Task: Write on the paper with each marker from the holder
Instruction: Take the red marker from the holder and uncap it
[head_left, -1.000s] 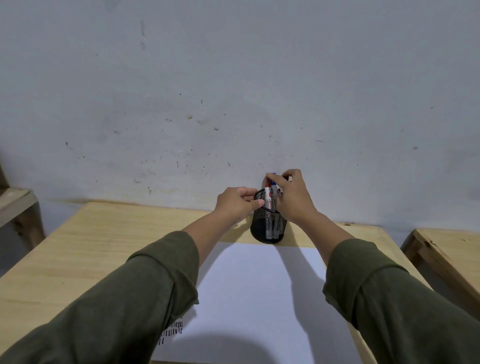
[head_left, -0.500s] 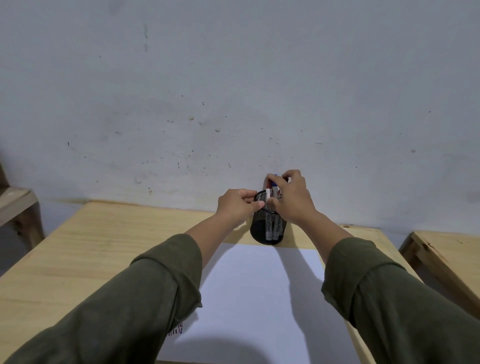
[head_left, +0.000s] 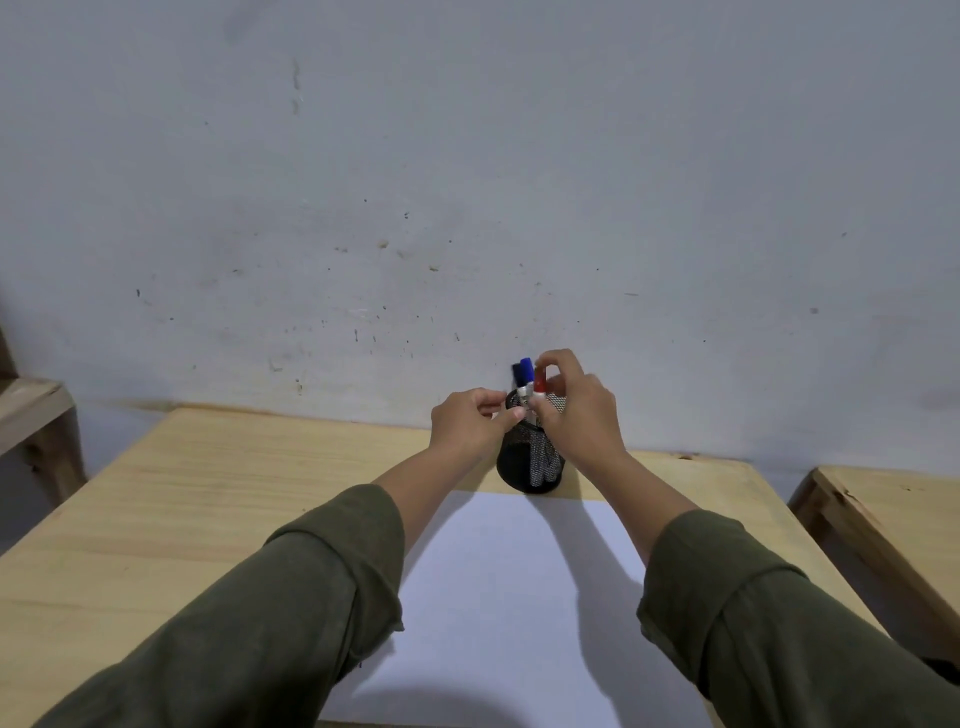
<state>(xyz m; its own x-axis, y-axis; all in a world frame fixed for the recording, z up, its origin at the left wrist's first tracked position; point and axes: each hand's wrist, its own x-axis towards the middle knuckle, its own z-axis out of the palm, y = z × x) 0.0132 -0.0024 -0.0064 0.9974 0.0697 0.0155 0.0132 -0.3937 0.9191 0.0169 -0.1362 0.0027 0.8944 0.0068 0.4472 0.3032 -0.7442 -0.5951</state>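
A black mesh holder (head_left: 529, 462) stands at the far side of the wooden table, just beyond a white sheet of paper (head_left: 514, 613). Three markers stick up out of it: a black-capped one (head_left: 517, 375), a blue-capped one (head_left: 527, 370) and a red-capped one (head_left: 540, 386). My left hand (head_left: 467, 428) pinches the holder's rim on its left side. My right hand (head_left: 576, 405) is at the holder's top right, with its fingertips around the red-capped marker. The markers' lower parts are hidden inside the mesh.
The wooden table (head_left: 182, 499) runs up to a grey, speckled wall (head_left: 467, 182). Another wooden piece (head_left: 893, 514) stands at the right, and a wooden shelf edge (head_left: 31, 415) at the left. My green sleeves cover the paper's near corners.
My right hand's fingers have spread and lifted slightly, uncovering the marker caps, and now pinch the red-capped marker. My left hand stays on the holder's rim.
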